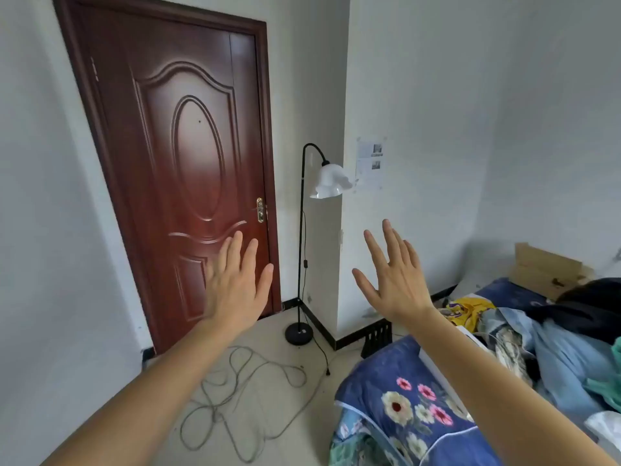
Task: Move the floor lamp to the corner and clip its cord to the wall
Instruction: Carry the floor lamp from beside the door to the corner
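A black floor lamp (pixel 300 237) with a curved neck and a white flower-shaped shade (pixel 327 183) stands upright in the corner beside the door, its round base (pixel 298 334) on the floor. Its thin black cord (pixel 320 348) hangs down the pole and trails over the floor to a plug (pixel 328 372). My left hand (pixel 235 284) is raised in front of the door, fingers spread, holding nothing. My right hand (pixel 393 274) is raised to the right of the lamp, fingers spread and empty. Both hands are apart from the lamp.
A dark red door (pixel 188 156) is shut at the left. A grey cable (pixel 242 398) lies in loose loops on the floor. A bed with a blue flowered quilt (pixel 403 408) and piled clothes fills the right. A black crate (pixel 378 334) sits by the wall.
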